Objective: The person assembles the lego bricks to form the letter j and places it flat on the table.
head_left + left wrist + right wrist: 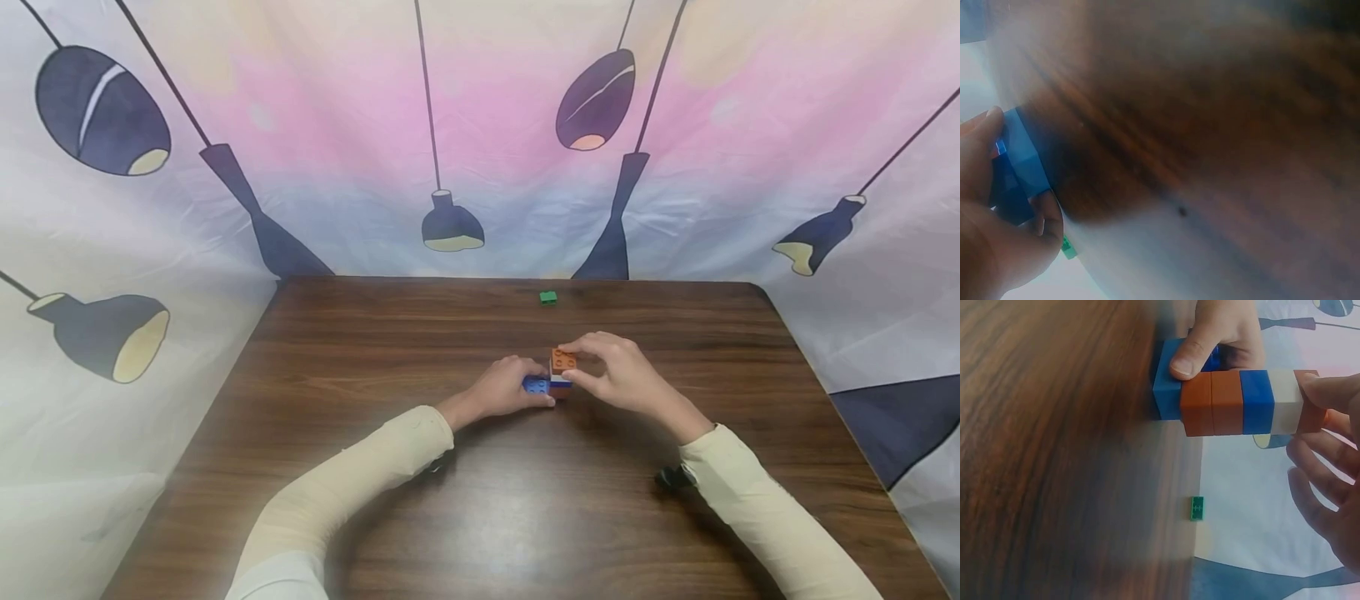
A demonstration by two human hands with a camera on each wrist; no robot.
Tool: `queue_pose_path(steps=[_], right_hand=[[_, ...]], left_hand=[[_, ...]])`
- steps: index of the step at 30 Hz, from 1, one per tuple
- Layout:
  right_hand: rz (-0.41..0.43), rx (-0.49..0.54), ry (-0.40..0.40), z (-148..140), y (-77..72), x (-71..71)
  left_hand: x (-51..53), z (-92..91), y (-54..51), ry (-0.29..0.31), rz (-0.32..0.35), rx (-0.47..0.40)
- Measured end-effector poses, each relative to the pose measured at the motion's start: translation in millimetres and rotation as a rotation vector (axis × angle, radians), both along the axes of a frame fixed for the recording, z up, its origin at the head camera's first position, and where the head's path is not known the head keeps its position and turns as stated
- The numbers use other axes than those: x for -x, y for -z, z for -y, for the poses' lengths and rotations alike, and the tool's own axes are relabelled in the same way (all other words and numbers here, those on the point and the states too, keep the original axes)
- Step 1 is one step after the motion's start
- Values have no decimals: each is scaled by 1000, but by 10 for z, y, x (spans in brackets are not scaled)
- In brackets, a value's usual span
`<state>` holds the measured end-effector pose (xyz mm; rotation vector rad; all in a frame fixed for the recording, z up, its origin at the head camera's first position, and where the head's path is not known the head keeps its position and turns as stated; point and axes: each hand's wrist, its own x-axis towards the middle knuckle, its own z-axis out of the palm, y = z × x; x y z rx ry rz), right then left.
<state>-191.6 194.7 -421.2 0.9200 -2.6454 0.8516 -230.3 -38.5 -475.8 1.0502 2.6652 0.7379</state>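
A tower of toy building bricks stands near the middle of the table. In the right wrist view its column shows a light blue brick (1169,384) at the table, then two orange bricks (1212,403), a blue brick (1257,402), a white brick (1285,401) and a top orange brick (1311,406). My right hand (618,372) pinches the top orange brick between thumb and fingers. Low on the tower, my left hand (504,388) grips the blue base, with its studs (536,385) visible between thumb and fingers. Part of the base is hidden behind that hand.
A small green brick (548,297) lies alone near the far edge of the brown wooden table (390,333). Behind the table hangs a cloth backdrop (337,167) printed with lamps.
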Motion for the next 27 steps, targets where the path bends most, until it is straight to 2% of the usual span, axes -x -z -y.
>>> queue_pose_path(steps=[7,17,22,27], right_hand=[[-23,-11,-5,-11,-9,11],[37,-37,-2,-14,-44,22],[68,5,-29,-30,-43,45],[164,80,12,-69,18,37]], left_hand=[[14,-6,-7,2,-12,2],[1,-2,18,-1,-6,6],[-2,0,19,-6,-15,9],[-4,-9,12,-11,-26,17]])
